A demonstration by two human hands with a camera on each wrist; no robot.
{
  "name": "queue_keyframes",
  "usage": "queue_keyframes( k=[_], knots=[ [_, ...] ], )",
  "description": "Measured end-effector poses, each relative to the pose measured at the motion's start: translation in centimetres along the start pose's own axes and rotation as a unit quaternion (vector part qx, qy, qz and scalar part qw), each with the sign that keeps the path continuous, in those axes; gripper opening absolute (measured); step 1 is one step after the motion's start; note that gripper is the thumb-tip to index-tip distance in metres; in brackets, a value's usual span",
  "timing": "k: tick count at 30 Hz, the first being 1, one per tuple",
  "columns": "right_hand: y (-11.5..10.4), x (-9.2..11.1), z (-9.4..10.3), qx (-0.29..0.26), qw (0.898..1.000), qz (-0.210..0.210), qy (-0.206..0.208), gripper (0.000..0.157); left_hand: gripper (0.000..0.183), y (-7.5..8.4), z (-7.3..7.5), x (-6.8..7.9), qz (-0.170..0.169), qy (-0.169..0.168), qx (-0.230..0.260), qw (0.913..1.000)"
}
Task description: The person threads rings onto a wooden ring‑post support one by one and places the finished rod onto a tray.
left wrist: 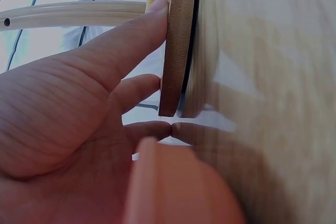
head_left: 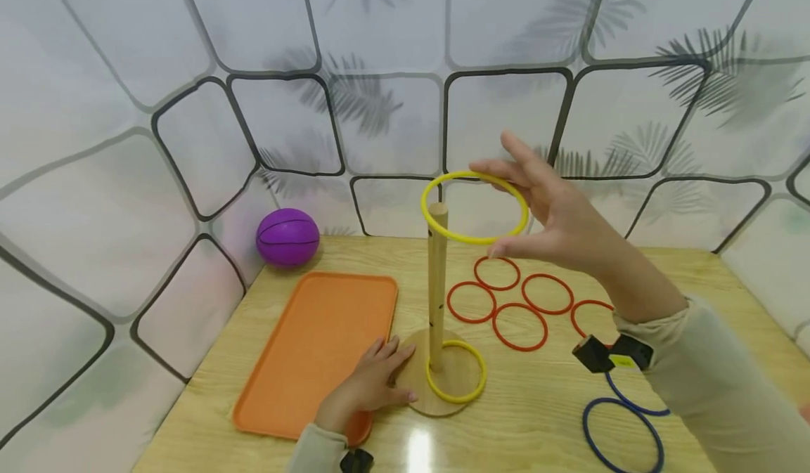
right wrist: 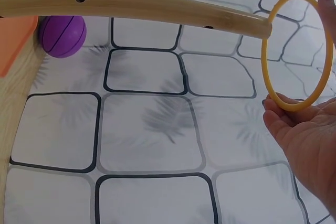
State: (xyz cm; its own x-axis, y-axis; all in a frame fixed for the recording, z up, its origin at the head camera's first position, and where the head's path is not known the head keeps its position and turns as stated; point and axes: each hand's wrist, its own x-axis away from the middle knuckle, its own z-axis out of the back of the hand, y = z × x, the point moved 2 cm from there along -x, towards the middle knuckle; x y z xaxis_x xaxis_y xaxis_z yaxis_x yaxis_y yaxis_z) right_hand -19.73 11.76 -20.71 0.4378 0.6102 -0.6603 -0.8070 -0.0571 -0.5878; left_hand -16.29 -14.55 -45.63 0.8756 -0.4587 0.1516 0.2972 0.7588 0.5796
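Note:
A wooden post [head_left: 436, 283] stands upright on a round wooden base [head_left: 460, 373]. With thumb and fingers spread to opposite sides, my right hand [head_left: 557, 216] holds a yellow ring [head_left: 470, 239] at the height of the post's top. In the right wrist view the ring's near edge overlaps the post's end. A second yellow ring [head_left: 484, 373] lies on the base, around the post's foot. My left hand [head_left: 367, 387] rests at the base's left side, fingers extended. The left wrist view has its thumb [left wrist: 142, 35] on top of the base and other fingertips near the rim.
An orange tray [head_left: 310, 360] lies on the left, partly under my left forearm. Behind it sits a purple ball [head_left: 287, 237] by the wall. Several red rings [head_left: 520, 348] lie right of the post, and blue rings [head_left: 586, 424] lie nearer, partly behind the right sleeve.

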Motion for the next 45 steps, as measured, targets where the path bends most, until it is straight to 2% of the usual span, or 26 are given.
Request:
queue_keyframes(
  k=[5,11,15,20,30,37,45],
  knots=[
    [0.4,0.3,-0.3,-0.001,1.000,-0.004,0.003,0.106,0.079,0.2,-0.1,-0.2,-0.009,-0.001,-0.005,0.9999],
    [1.5,0.8,-1.4,0.002,1.000,-0.013,-0.001,0.109,0.079,0.3,-0.4,-0.1,0.000,0.002,0.005,1.0000],
    [2.1,1.4,-2.1,0.026,0.998,-0.050,-0.008,0.110,0.079,0.2,-0.4,0.0,-0.001,0.006,0.005,1.0000],
    [2.7,2.4,-3.0,0.032,0.994,-0.100,-0.021,0.110,0.080,0.1,-0.4,-0.2,-0.007,0.012,-0.001,0.9999],
    [4.3,4.5,-4.7,0.019,0.991,-0.132,-0.019,0.106,0.080,0.1,-0.1,-0.1,0.002,0.007,-0.003,1.0000],
    [5.7,6.1,-6.1,0.027,0.993,-0.118,-0.017,0.106,0.080,0.1,0.0,0.0,0.004,0.004,0.000,1.0000],
    [6.7,7.7,-7.6,0.013,0.983,-0.180,-0.018,0.107,0.081,0.2,0.1,0.0,0.002,0.001,0.001,1.0000]
  ],
)
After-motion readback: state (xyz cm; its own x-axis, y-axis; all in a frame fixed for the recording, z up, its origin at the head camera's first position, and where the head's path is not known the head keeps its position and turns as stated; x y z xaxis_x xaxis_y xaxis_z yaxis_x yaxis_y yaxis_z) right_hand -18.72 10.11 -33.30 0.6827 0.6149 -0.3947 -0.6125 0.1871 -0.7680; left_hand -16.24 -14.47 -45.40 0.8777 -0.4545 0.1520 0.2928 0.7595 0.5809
